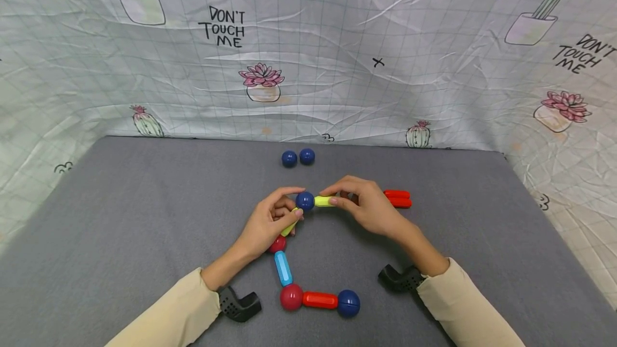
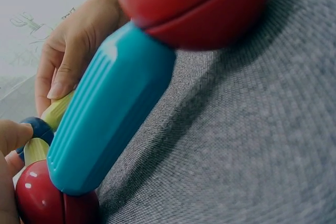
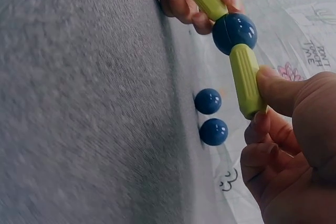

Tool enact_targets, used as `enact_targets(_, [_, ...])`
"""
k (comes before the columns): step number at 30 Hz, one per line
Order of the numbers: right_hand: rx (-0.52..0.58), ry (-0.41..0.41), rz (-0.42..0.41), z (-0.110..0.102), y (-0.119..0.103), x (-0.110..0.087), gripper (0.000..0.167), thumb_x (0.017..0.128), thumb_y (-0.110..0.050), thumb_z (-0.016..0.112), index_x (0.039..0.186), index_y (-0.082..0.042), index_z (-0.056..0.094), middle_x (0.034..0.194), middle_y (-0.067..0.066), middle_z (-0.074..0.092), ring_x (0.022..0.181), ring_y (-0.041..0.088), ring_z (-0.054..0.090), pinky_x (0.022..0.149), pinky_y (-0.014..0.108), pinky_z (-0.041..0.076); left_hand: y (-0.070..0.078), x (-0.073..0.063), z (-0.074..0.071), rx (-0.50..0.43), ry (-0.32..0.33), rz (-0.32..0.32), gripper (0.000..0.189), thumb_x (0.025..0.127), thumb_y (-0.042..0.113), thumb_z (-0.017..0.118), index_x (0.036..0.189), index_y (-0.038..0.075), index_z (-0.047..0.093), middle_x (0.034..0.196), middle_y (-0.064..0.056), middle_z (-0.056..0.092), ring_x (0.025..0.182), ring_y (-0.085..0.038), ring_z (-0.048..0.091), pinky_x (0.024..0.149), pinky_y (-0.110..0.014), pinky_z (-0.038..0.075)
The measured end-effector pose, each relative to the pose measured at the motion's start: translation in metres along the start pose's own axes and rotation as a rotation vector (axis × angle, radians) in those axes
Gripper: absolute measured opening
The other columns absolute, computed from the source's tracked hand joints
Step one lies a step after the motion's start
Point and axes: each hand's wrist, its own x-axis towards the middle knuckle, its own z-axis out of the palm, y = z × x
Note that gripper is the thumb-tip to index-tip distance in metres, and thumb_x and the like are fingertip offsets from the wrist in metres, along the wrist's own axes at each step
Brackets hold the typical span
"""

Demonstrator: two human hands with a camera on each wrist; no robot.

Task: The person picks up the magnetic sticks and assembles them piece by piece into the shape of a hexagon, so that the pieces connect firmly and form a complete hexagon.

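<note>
My left hand (image 1: 262,224) pinches a blue ball (image 1: 305,201) between thumb and index finger, the thumb also lying by a yellow-green rod (image 1: 289,223). From the other side my right hand (image 1: 368,205) grips a second yellow-green rod (image 3: 244,80) between thumb and fingers; its near end meets the blue ball. The first rod runs down to a red ball (image 2: 50,195). From there the chain continues through a light-blue rod (image 2: 113,108), another red ball (image 1: 291,297), a red rod (image 1: 320,300) and an end blue ball (image 1: 348,303).
Two loose blue balls (image 1: 307,156) sit on the grey tabletop (image 1: 168,191) beyond the hands. Red rods (image 1: 398,203) lie to the right, partly behind my right hand. A printed cloth (image 1: 328,31) hangs along the back and sides.
</note>
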Motion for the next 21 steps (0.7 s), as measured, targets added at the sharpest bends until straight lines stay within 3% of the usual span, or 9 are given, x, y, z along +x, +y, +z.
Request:
enact_targets(8, [0.014, 0.021, -0.021, 0.006, -0.002, 0.001, 0.017, 0.091, -0.016, 0.066, 0.106, -0.021, 0.072, 0.1, -0.009, 0.063, 0.072, 0.011, 0.052, 0.06, 0.028, 0.045, -0.005, 0.0, -0.002, 0.005, 0.0, -0.016, 0.038, 0.094, 0.006, 0.061, 0.13, 0.003, 0.05, 0.092, -0.019, 0.06, 0.061, -0.029, 0.057, 0.056, -0.031, 0.05])
enact_targets(13, [0.048, 0.015, -0.033, 0.008, -0.004, 0.0, 0.017, 0.092, -0.016, 0.065, 0.107, -0.021, 0.072, 0.1, -0.009, 0.064, 0.074, 0.011, 0.054, 0.063, 0.03, 0.047, -0.006, 0.001, -0.003, 0.017, -0.024, -0.019, 0.039, 0.094, 0.007, 0.061, 0.131, -0.001, 0.05, 0.092, -0.019, 0.06, 0.063, -0.027, 0.058, 0.055, -0.027, 0.047])
enact_targets(21, [0.088, 0.013, -0.027, 0.013, -0.005, 0.001, 0.016, 0.092, -0.017, 0.065, 0.105, -0.022, 0.072, 0.099, -0.01, 0.064, 0.072, 0.012, 0.053, 0.062, 0.03, 0.047, -0.004, 0.0, -0.003, 0.035, -0.032, -0.027, 0.034, 0.094, 0.011, 0.063, 0.126, 0.005, 0.056, 0.09, -0.012, 0.06, 0.063, -0.025, 0.058, 0.056, -0.027, 0.047])
